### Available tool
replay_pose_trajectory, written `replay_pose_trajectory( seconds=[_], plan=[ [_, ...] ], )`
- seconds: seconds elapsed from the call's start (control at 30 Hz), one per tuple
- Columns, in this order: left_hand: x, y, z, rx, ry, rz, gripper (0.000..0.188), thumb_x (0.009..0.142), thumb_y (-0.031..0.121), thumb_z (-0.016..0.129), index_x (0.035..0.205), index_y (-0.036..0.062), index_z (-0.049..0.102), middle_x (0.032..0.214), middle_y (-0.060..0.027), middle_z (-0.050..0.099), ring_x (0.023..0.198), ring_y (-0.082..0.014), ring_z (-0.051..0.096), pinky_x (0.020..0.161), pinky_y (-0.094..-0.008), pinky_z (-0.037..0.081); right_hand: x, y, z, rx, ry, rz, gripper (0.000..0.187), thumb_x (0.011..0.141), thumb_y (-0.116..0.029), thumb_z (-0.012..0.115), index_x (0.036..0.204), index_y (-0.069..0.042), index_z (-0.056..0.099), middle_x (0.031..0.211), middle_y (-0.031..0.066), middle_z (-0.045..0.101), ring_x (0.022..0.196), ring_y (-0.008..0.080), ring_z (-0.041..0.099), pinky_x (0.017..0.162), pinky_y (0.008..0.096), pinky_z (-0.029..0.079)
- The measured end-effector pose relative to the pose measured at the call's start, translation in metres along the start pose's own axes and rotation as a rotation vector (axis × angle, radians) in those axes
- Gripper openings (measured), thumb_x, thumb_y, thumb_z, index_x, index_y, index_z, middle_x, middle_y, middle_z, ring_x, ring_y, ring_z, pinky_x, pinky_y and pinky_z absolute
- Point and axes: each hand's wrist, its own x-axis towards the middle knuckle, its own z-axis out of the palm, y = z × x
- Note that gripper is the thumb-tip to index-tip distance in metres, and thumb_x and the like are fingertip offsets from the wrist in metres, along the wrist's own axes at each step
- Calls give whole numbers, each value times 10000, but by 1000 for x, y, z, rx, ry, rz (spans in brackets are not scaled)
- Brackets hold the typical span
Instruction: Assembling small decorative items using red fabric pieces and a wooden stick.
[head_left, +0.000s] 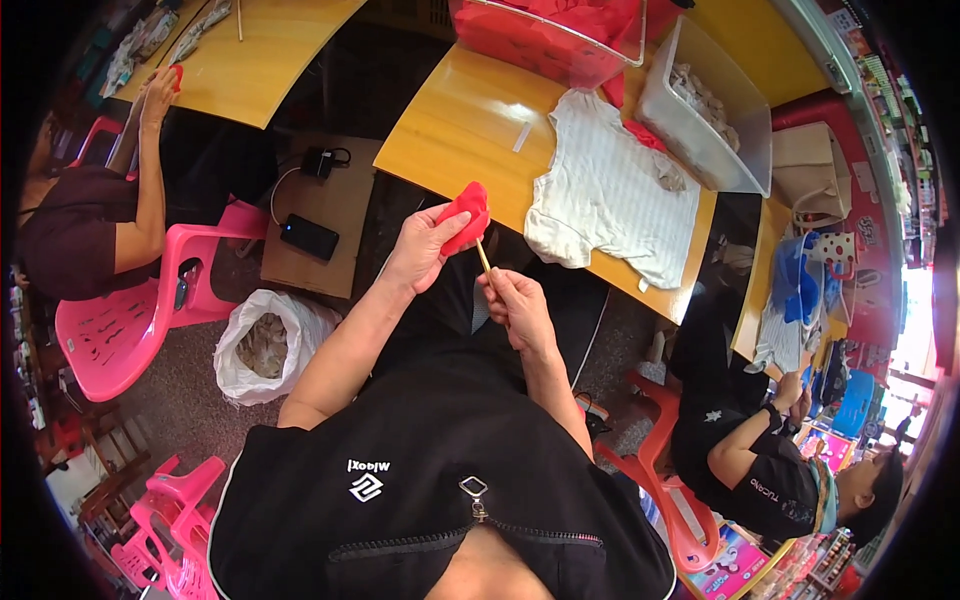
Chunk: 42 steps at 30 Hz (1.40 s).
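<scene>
My left hand (418,248) pinches a small red cloth piece (470,212) between thumb and fingers, held up in front of my lap near the table's edge. Between the thumb and fingers of my right hand (518,305) is a thin tan stick (484,256). Its upper end meets the lower edge of the red piece; whether it goes inside is hidden. Both hands are in the air, short of the wooden table (440,130). A white striped shirt (615,190) lies spread on that table to the right of my hands.
At the table's back stand a clear bin (545,45) of red pieces and another bin (715,110) of greyish pieces. A white sack (270,345) and a pink chair (130,330) are at left. Co-workers sit on both sides. A phone (308,238) lies charging on a board.
</scene>
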Motion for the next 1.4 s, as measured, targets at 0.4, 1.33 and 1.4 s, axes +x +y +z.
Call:
replay_pose_trajectory(
  seconds=[0.4,1.33,1.4],
  plan=[
    [0,10,-8,162,-104,-148,278,846,15,641,1105,-76,600,1017,-165,662,875,-213,670,799,-319,564,1,-7,-13,-456,-4,-83,243,944,-201,544,863,-11,672,666,-47,522,564,25,424,496,176,319],
    [-5,2,-12,46,-132,-146,358,951,244,543,1198,-15,555,1117,-95,631,1028,-130,600,876,-274,487,3,8,-6,20,22,-82,247,960,-244,530,898,-21,617,650,-38,486,473,19,315,422,172,236],
    [0,12,-25,171,-107,-67,325,928,222,586,1140,-23,602,1045,-70,652,1007,-110,595,864,-247,473,1,5,-6,-121,32,-79,244,961,-221,529,891,-16,640,643,-49,487,485,10,332,423,169,240]
  ],
)
